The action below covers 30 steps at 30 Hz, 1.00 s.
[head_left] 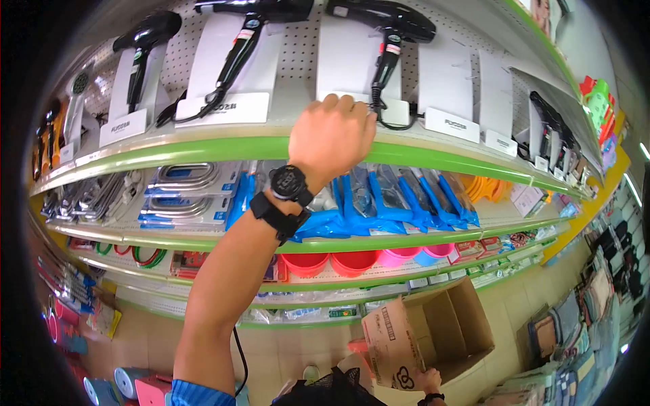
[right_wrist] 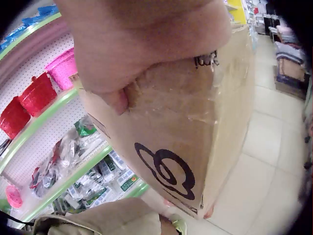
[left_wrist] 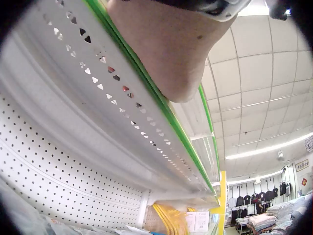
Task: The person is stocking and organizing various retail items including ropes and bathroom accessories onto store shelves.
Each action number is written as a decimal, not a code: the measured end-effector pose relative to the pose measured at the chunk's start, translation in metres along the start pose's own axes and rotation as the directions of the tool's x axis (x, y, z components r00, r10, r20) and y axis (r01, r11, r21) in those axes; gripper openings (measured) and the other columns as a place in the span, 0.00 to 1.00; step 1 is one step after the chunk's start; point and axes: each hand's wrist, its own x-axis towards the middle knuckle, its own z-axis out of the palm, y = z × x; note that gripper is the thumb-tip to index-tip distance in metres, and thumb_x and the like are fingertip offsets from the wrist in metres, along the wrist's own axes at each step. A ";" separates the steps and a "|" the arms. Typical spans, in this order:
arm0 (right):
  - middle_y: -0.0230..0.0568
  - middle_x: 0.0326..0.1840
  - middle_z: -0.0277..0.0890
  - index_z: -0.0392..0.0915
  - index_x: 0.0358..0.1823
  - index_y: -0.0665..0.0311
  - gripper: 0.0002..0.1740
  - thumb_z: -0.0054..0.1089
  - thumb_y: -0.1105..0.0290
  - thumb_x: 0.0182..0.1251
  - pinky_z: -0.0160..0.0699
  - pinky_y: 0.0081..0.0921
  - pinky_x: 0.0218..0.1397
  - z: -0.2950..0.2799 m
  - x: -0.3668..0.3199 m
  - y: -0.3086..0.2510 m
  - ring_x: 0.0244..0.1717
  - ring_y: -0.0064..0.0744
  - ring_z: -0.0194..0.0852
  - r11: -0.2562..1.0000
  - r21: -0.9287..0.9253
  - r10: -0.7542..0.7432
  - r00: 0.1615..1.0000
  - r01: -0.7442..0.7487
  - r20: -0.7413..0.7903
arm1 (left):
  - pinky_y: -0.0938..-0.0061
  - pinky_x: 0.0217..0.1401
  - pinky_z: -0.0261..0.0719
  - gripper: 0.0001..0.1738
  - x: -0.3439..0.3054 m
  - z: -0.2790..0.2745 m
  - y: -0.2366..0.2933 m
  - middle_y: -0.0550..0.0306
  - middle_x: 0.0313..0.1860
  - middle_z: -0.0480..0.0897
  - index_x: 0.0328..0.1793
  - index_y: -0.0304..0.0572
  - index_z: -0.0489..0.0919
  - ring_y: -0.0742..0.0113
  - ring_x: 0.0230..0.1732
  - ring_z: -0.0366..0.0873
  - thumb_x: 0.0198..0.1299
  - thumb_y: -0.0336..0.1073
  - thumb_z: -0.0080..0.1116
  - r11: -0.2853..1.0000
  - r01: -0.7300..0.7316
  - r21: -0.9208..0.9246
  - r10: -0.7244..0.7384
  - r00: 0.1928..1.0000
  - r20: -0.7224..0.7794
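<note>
My left hand [head_left: 332, 132], with a black watch on its wrist, is at the front edge of the upper shelf [head_left: 230, 145]. Its knuckles face up, overlapping the white base of a display stand [head_left: 362, 101] with a black hair dryer [head_left: 389, 47]. The fingertips are hidden, so I cannot tell whether they hold anything. In the left wrist view the heel of the hand [left_wrist: 171, 63] is against the green shelf edge. Low on the right, my right hand [head_left: 428, 380] grips the edge of an open cardboard box [right_wrist: 176, 127], the thumb lying on its side.
More hair dryers [head_left: 252, 34] stand along the upper shelf. Below are blue-backed packages [head_left: 379, 196], packaged metal hoses [head_left: 179, 206] and red tubs [head_left: 355, 260]. Folded textiles [head_left: 569, 325] are piled at the right, and plastic stools [head_left: 128, 382] stand at the lower left.
</note>
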 end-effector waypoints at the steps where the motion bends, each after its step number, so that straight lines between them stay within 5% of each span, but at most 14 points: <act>1: 0.62 0.45 0.85 0.86 0.43 0.74 0.37 0.67 0.39 0.56 0.82 0.50 0.56 -0.001 -0.001 0.002 0.52 0.59 0.84 0.999 -0.026 -0.030 0.999 0.031 0.017 | 0.60 0.38 0.82 0.15 0.000 -0.001 0.000 0.52 0.29 0.82 0.28 0.41 0.81 0.53 0.35 0.82 0.65 0.42 0.58 1.000 0.026 -0.002 -0.026 0.999 0.024; 8: 0.62 0.52 0.83 0.86 0.47 0.71 0.37 0.65 0.39 0.57 0.78 0.47 0.63 0.029 0.020 0.029 0.57 0.59 0.81 0.999 0.004 -0.044 0.998 0.045 -0.033 | 0.53 0.37 0.78 0.16 0.001 -0.003 0.001 0.46 0.30 0.82 0.29 0.40 0.79 0.43 0.34 0.82 0.66 0.43 0.59 0.988 0.129 -0.080 -0.123 0.990 0.072; 15: 0.64 0.47 0.84 0.85 0.48 0.72 0.37 0.63 0.39 0.61 0.81 0.48 0.59 -0.003 -0.012 0.011 0.53 0.60 0.83 0.995 0.026 -0.102 0.995 0.101 0.015 | 0.52 0.35 0.75 0.19 0.003 -0.007 0.001 0.42 0.30 0.81 0.31 0.38 0.78 0.38 0.33 0.79 0.68 0.45 0.59 0.972 0.219 -0.079 -0.208 0.970 0.127; 30: 0.56 0.43 0.87 0.89 0.47 0.62 0.31 0.62 0.41 0.57 0.84 0.43 0.55 -0.002 -0.007 0.014 0.48 0.55 0.86 0.982 0.098 -0.162 0.987 0.161 -0.004 | 0.51 0.33 0.75 0.19 0.004 -0.005 0.006 0.46 0.27 0.80 0.27 0.38 0.76 0.41 0.31 0.79 0.67 0.43 0.58 0.984 0.177 -0.011 -0.176 0.982 0.071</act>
